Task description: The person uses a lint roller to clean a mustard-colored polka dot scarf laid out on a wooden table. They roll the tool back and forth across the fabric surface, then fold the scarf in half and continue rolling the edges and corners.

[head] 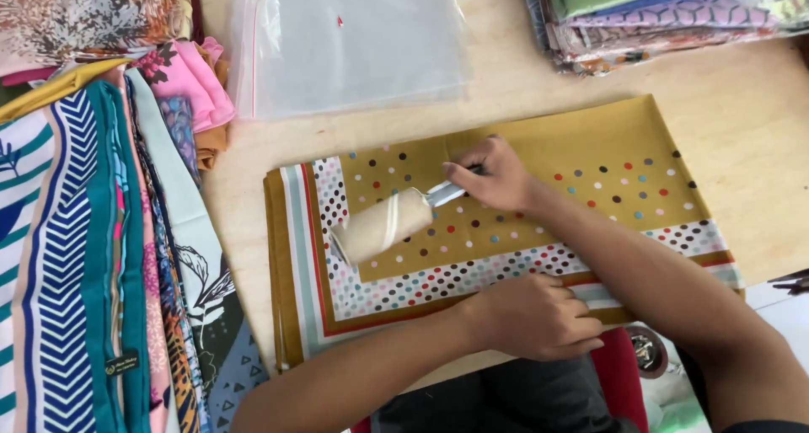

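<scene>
While a heap of patterned scarves [93, 256] hangs over the left end of the counter [742, 121], a folded mustard scarf with coloured dots [581, 159] lies flat in the middle, its striped and dotted borders towards the near edge. Behind it rests an empty clear zip bag [345, 45]. A lint roller [381, 226] sits on the scarf's left part, over the dotted border, so that side seems to be the part under work, while the plain stretch to the right shows no sign either way. The left hand [531, 315] is curled into a loose fist, holding nothing, pressing the scarf's near edge down. The right hand [497, 176] is closed around the roller's pale handle [447, 192]. At the far right corner lies a stack of bagged scarves [657, 16].
</scene>
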